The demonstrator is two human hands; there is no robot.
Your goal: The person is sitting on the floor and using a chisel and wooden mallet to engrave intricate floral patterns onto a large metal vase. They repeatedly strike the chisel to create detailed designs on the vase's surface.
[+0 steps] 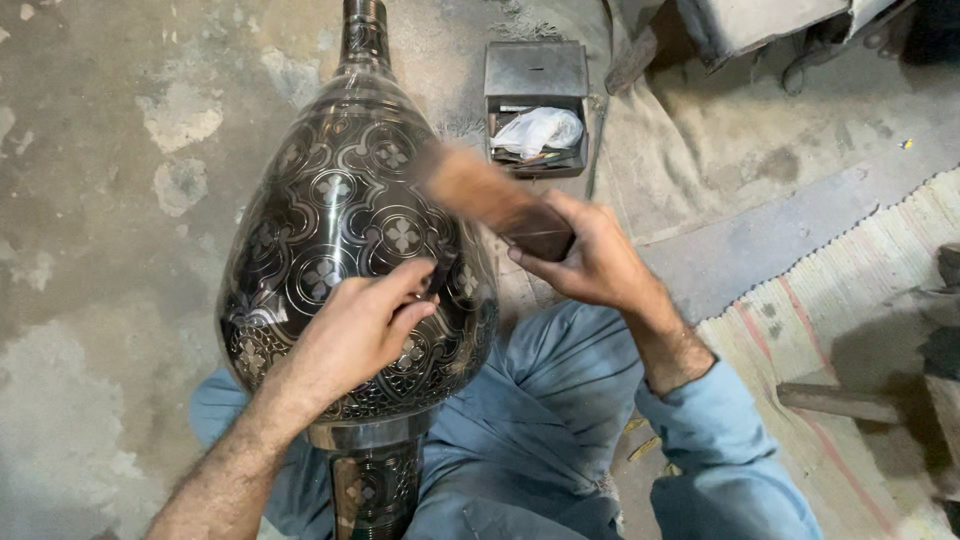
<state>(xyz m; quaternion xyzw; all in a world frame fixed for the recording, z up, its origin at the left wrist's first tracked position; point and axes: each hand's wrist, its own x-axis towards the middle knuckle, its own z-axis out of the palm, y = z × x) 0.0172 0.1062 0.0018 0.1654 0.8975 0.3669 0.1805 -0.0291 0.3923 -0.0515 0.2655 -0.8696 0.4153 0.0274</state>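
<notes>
Single head-worn view, looking steeply down from close above the seated person's lap. The engraved metal vase [350, 260] fills the centre at near range, with concrete floor [110, 150] left and woven mat [850, 300] right.

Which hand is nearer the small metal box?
Right. The right hand with its wooden mallet is just below the metal box; the left hand rests lower on the vase.
</notes>
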